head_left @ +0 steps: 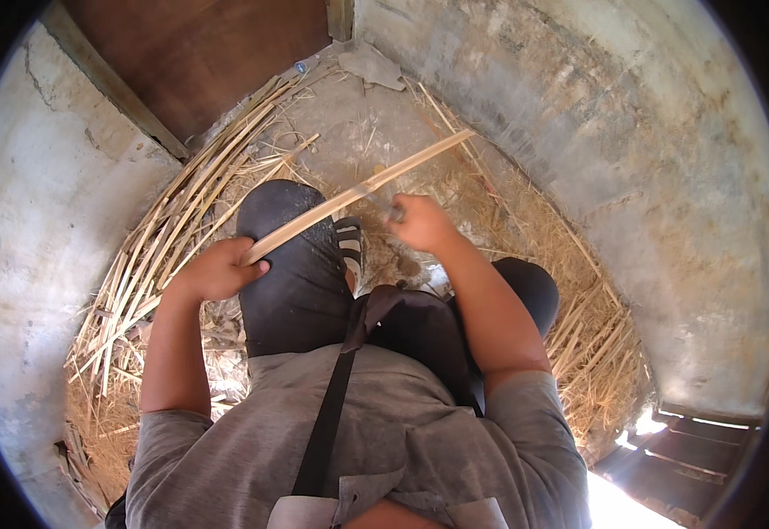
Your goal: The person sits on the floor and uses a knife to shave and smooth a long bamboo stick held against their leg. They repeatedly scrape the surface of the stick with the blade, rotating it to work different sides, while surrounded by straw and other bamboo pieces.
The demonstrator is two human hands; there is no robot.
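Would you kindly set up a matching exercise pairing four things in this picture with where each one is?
1. long wooden strip
2. left hand
3. right hand
4. pile of split strips

A. lies on the ground along the left wall
B. grips a blade against the strip
C. rests across the raised knee
D. holds the strip's near end

Pairs: 1-C, 2-D, 3-B, 4-A
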